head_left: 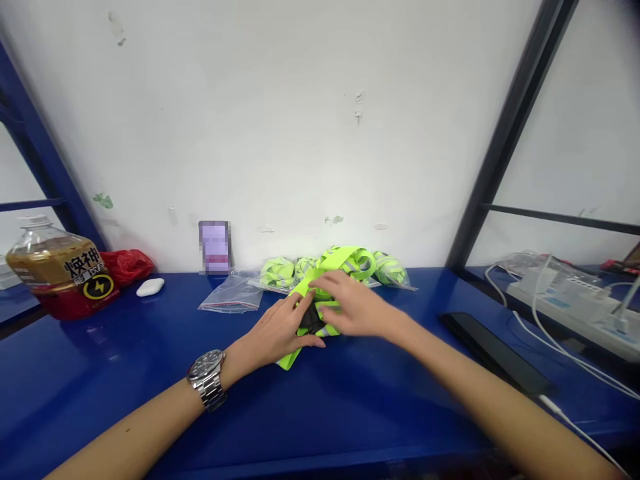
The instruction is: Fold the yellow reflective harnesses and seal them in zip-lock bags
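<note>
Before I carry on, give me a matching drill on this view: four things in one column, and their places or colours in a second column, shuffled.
Things
1. Drink bottle
2. Wristwatch
3. Loose strap
4. Dark-screened phone

Places or colours
A. Flat on the table, near the white power strip
B. On the wrist of the left hand
C. At the far left, beside the red bag
D. Bright yellow-green

Right pairs: 1-C, 2-B, 3-D, 4-A
</note>
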`<state>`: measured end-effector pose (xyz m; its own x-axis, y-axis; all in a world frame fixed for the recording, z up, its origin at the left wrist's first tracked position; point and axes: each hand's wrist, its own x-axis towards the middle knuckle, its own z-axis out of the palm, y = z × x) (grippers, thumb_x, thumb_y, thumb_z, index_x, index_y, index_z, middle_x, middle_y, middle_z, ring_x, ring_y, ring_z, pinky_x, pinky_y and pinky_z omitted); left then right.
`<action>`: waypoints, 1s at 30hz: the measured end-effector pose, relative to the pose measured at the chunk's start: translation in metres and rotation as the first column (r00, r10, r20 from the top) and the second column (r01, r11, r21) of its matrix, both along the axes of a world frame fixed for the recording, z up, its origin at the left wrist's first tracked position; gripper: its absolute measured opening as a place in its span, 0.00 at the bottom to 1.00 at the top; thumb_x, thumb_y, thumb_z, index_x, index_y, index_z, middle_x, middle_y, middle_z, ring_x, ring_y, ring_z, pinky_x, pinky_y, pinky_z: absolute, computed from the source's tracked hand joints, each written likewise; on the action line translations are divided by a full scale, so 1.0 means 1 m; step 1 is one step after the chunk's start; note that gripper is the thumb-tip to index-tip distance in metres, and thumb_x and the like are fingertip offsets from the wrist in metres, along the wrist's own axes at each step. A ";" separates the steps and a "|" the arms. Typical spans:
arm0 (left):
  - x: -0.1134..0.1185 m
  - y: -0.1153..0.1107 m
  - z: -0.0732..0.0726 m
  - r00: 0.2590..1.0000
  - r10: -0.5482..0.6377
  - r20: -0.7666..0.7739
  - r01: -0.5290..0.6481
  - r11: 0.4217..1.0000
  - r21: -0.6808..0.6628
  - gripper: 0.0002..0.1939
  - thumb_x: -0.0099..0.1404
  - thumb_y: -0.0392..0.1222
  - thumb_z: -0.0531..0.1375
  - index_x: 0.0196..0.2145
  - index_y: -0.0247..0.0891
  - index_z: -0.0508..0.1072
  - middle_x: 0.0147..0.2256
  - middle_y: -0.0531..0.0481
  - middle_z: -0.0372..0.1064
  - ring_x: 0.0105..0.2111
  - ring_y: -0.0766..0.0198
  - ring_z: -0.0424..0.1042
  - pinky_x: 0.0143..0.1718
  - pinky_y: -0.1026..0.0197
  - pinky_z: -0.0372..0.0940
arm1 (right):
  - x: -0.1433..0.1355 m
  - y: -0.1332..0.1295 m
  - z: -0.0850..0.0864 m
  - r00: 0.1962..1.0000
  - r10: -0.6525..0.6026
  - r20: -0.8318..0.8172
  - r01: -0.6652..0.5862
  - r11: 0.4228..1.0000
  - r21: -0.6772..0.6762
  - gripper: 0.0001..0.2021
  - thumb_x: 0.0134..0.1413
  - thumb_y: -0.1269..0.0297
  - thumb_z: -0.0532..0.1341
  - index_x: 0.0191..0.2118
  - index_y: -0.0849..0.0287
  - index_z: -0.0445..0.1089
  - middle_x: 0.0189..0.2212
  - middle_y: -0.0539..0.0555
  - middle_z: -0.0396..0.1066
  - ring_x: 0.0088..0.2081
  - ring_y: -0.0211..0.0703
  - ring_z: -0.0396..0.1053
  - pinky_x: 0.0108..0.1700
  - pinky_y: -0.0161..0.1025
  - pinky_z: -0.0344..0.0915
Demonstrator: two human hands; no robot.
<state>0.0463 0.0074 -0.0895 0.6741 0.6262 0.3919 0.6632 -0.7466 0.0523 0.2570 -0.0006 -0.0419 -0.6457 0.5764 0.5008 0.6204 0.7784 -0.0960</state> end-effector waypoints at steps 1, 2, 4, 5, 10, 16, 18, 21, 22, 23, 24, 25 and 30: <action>-0.003 0.000 0.000 0.999 -0.016 0.044 0.017 0.999 -0.039 0.42 0.57 0.68 0.56 0.60 0.39 0.53 0.47 0.40 0.64 0.45 0.49 0.68 0.45 0.50 0.65 | -0.005 -0.006 -0.010 0.999 0.029 0.045 -0.027 0.998 -0.060 0.26 0.53 0.62 0.59 0.58 0.62 0.59 0.51 0.63 0.65 0.51 0.53 0.63 0.51 0.48 0.63; -0.008 0.000 0.000 0.996 -0.023 0.081 0.030 0.996 -0.079 0.42 0.55 0.68 0.58 0.58 0.38 0.55 0.47 0.40 0.64 0.46 0.49 0.67 0.46 0.49 0.65 | -0.008 -0.009 -0.019 0.997 0.034 0.068 -0.026 0.994 -0.110 0.32 0.51 0.56 0.61 0.60 0.63 0.56 0.53 0.64 0.63 0.52 0.55 0.62 0.51 0.49 0.63; -0.017 -0.002 0.001 0.993 -0.023 0.117 0.040 0.988 -0.147 0.37 0.54 0.65 0.61 0.52 0.38 0.60 0.46 0.41 0.65 0.45 0.50 0.68 0.44 0.50 0.65 | -0.010 -0.010 -0.033 0.996 0.000 0.091 0.018 0.982 -0.186 0.35 0.52 0.48 0.60 0.61 0.62 0.54 0.53 0.64 0.63 0.51 0.56 0.63 0.51 0.50 0.63; -0.022 -0.003 0.002 0.992 -0.027 0.123 0.048 0.984 -0.170 0.33 0.55 0.63 0.62 0.49 0.38 0.61 0.46 0.42 0.66 0.44 0.51 0.68 0.43 0.51 0.65 | -0.009 -0.009 -0.038 0.995 -0.019 0.100 0.039 0.978 -0.206 0.35 0.54 0.45 0.58 0.61 0.62 0.55 0.51 0.64 0.64 0.51 0.56 0.64 0.50 0.51 0.63; -0.032 -0.005 0.008 0.986 -0.084 0.146 0.112 0.974 -0.197 0.13 0.65 0.47 0.56 0.45 0.39 0.64 0.43 0.46 0.66 0.43 0.57 0.67 0.44 0.55 0.64 | -0.001 -0.006 -0.046 0.992 -0.037 0.122 0.063 0.974 -0.217 0.35 0.57 0.41 0.53 0.62 0.62 0.55 0.48 0.65 0.66 0.49 0.57 0.64 0.51 0.53 0.61; -0.023 -0.006 0.009 0.995 -0.097 0.030 0.100 0.990 -0.104 0.09 0.63 0.40 0.56 0.42 0.37 0.64 0.38 0.47 0.65 0.36 0.60 0.68 0.35 0.60 0.62 | -0.006 -0.012 -0.050 0.988 -0.045 0.147 0.065 0.989 -0.134 0.38 0.53 0.43 0.59 0.63 0.62 0.52 0.48 0.64 0.66 0.49 0.57 0.64 0.50 0.52 0.63; -0.023 -0.005 0.008 0.995 -0.098 -0.023 0.097 0.994 -0.046 0.07 0.63 0.39 0.55 0.40 0.36 0.65 0.36 0.47 0.65 0.33 0.61 0.67 0.32 0.61 0.61 | -0.007 -0.012 -0.050 0.985 -0.057 0.164 0.073 0.993 -0.092 0.35 0.54 0.44 0.58 0.60 0.64 0.56 0.46 0.64 0.67 0.47 0.56 0.65 0.49 0.51 0.64; -0.023 -0.004 0.007 0.992 -0.113 -0.056 0.114 0.993 0.020 0.04 0.64 0.39 0.54 0.36 0.36 0.65 0.32 0.49 0.64 0.29 0.62 0.64 0.29 0.61 0.58 | -0.008 -0.010 -0.047 0.977 -0.059 0.206 0.068 0.997 -0.036 0.34 0.55 0.45 0.59 0.59 0.66 0.58 0.44 0.64 0.68 0.46 0.55 0.66 0.48 0.49 0.64; -0.023 -0.004 0.007 0.991 -0.123 -0.054 0.124 0.992 0.027 0.04 0.64 0.39 0.54 0.35 0.36 0.65 0.31 0.49 0.63 0.29 0.62 0.64 0.29 0.61 0.57 | -0.008 -0.010 -0.045 0.973 -0.058 0.222 0.064 0.998 -0.019 0.33 0.54 0.46 0.60 0.58 0.65 0.58 0.44 0.63 0.68 0.46 0.55 0.67 0.47 0.48 0.65; -0.022 -0.005 0.007 0.990 -0.136 -0.048 0.138 0.990 0.027 0.04 0.64 0.39 0.54 0.35 0.36 0.65 0.31 0.49 0.63 0.29 0.63 0.64 0.29 0.62 0.57 | -0.008 -0.010 -0.042 0.969 -0.057 0.241 0.060 0.998 -0.004 0.31 0.53 0.47 0.61 0.57 0.64 0.60 0.42 0.62 0.69 0.45 0.54 0.67 0.45 0.47 0.65; -0.022 -0.005 0.008 0.988 -0.150 -0.040 0.151 0.988 0.023 0.04 0.64 0.39 0.54 0.36 0.36 0.65 0.31 0.49 0.63 0.29 0.63 0.64 0.29 0.62 0.57 | -0.007 -0.009 -0.040 0.964 -0.055 0.261 0.054 0.998 0.010 0.30 0.51 0.49 0.63 0.55 0.62 0.61 0.41 0.61 0.70 0.43 0.54 0.68 0.44 0.46 0.65; -0.022 -0.006 0.009 0.986 -0.165 -0.035 0.166 0.986 0.017 0.04 0.64 0.39 0.54 0.36 0.36 0.65 0.31 0.49 0.64 0.29 0.63 0.64 0.29 0.62 0.58 | -0.005 -0.008 -0.038 0.959 -0.051 0.279 0.047 0.999 0.020 0.29 0.49 0.50 0.65 0.53 0.61 0.63 0.39 0.59 0.70 0.42 0.53 0.68 0.42 0.45 0.65; -0.039 0.000 0.013 0.990 -0.142 -0.024 0.143 0.989 0.044 0.04 0.63 0.38 0.54 0.31 0.36 0.66 0.28 0.50 0.64 0.26 0.65 0.63 0.27 0.63 0.56 | 0.027 0.000 -0.030 0.950 -0.120 0.290 0.117 0.993 0.025 0.24 0.46 0.55 0.67 0.48 0.61 0.66 0.33 0.58 0.70 0.34 0.48 0.69 0.34 0.39 0.62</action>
